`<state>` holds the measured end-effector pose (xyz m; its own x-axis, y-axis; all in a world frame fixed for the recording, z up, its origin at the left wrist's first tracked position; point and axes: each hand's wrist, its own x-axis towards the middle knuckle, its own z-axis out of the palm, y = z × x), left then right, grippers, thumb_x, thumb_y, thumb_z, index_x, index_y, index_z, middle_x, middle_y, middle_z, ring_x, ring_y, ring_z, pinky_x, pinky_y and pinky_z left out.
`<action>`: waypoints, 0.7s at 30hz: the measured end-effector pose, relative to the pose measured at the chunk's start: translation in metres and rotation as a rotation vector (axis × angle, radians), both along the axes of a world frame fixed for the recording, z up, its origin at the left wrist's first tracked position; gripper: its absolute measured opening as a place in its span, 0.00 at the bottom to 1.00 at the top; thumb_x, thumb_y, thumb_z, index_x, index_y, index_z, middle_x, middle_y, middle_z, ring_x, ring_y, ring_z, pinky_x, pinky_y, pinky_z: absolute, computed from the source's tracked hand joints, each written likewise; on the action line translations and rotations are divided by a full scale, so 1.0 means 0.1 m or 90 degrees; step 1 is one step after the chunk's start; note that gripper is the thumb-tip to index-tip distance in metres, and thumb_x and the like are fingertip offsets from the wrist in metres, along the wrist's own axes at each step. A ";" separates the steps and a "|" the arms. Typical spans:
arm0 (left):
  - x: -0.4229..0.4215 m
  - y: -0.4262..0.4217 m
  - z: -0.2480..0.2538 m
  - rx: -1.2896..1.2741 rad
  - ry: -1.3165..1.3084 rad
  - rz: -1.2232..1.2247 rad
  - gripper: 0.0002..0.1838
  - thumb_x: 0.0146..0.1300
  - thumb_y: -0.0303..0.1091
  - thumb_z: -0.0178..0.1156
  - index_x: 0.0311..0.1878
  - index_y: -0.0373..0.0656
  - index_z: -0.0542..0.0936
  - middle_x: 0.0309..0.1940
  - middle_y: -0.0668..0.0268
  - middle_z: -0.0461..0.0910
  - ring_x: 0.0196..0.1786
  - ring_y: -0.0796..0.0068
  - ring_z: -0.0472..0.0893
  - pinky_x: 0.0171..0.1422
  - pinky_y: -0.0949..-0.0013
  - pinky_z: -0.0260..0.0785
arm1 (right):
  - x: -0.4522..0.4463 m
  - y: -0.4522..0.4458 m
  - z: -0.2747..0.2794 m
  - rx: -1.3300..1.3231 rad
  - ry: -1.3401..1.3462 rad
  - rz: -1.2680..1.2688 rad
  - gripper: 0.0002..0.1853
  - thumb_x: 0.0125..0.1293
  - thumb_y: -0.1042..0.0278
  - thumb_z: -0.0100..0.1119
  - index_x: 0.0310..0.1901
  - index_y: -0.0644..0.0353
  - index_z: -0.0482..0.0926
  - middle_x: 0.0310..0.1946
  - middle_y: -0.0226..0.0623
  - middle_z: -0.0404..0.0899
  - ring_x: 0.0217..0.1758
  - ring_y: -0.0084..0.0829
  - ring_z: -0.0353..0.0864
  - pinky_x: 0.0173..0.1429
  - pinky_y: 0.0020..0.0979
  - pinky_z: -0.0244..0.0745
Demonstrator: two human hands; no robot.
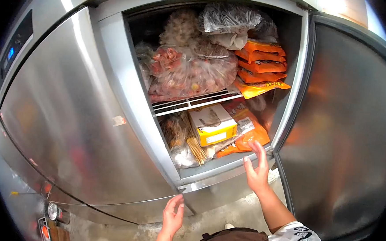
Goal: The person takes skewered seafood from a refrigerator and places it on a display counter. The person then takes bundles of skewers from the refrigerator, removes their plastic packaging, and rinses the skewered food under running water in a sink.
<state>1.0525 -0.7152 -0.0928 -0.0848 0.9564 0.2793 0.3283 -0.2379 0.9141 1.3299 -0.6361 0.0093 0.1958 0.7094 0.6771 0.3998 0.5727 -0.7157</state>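
My right hand (257,169) is raised with its fingers apart, holding nothing, just in front of the lower right edge of an open steel fridge compartment. Lower and to the left, my left hand (172,214) is also empty, its fingers apart, below the compartment's sill. Nearest my right hand lies an orange bag (253,135) on the compartment floor. Beside it sits a yellow and white box (212,124), with bagged thin sticks (195,149) to its left. On the wire shelf (189,103) above are a large clear bag of reddish food (196,74) and stacked orange packets (260,63).
The opened door (342,129) stands to the right. A closed steel door (70,108) fills the left, with a lit blue display (10,53) beyond it. A round can (53,211) is at the lower left, near the concrete floor (106,230).
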 end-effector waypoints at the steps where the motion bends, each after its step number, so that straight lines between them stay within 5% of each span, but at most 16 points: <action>1: 0.10 0.10 0.15 0.022 0.021 0.009 0.16 0.59 0.23 0.54 0.51 0.36 0.75 0.49 0.55 0.76 0.52 0.63 0.77 0.57 0.66 0.67 | 0.04 0.09 0.03 0.003 0.024 0.013 0.28 0.59 0.78 0.53 0.62 0.68 0.58 0.57 0.48 0.68 0.63 0.37 0.66 0.67 0.36 0.56; 4: 0.37 0.46 0.32 0.151 0.101 -0.006 0.16 0.60 0.22 0.53 0.52 0.37 0.74 0.50 0.57 0.75 0.50 0.69 0.78 0.55 0.68 0.69 | 0.23 0.31 0.08 0.015 0.044 0.043 0.28 0.60 0.79 0.52 0.63 0.67 0.58 0.57 0.49 0.68 0.63 0.37 0.66 0.68 0.36 0.56; 12: 1.12 1.15 1.20 0.362 0.164 -0.007 0.17 0.55 0.19 0.54 0.50 0.35 0.76 0.53 0.51 0.74 0.54 0.59 0.76 0.59 0.63 0.66 | 0.62 0.77 0.44 0.099 0.120 0.000 0.28 0.59 0.82 0.52 0.62 0.66 0.59 0.57 0.49 0.69 0.62 0.37 0.68 0.66 0.35 0.60; 18: 1.27 1.75 1.98 0.631 0.272 0.096 0.18 0.51 0.19 0.57 0.49 0.35 0.75 0.52 0.50 0.73 0.55 0.51 0.73 0.59 0.58 0.65 | 0.54 1.28 1.21 0.379 -0.165 -0.041 0.30 0.55 0.78 0.59 0.61 0.68 0.62 0.58 0.50 0.67 0.62 0.45 0.66 0.65 0.38 0.60; 21: 1.31 2.12 2.39 0.587 0.305 0.222 0.25 0.54 0.23 0.57 0.57 0.36 0.69 0.60 0.49 0.66 0.62 0.52 0.66 0.66 0.59 0.59 | 0.43 1.53 1.80 0.546 -0.261 -0.122 0.37 0.49 0.73 0.65 0.62 0.64 0.61 0.63 0.51 0.58 0.66 0.50 0.56 0.68 0.45 0.52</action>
<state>1.1838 -0.5037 0.1461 -0.0018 0.3076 0.9515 0.7849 -0.5892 0.1920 1.3731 -0.4827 0.1889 -0.1096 -0.0763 0.9910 0.6665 0.7341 0.1302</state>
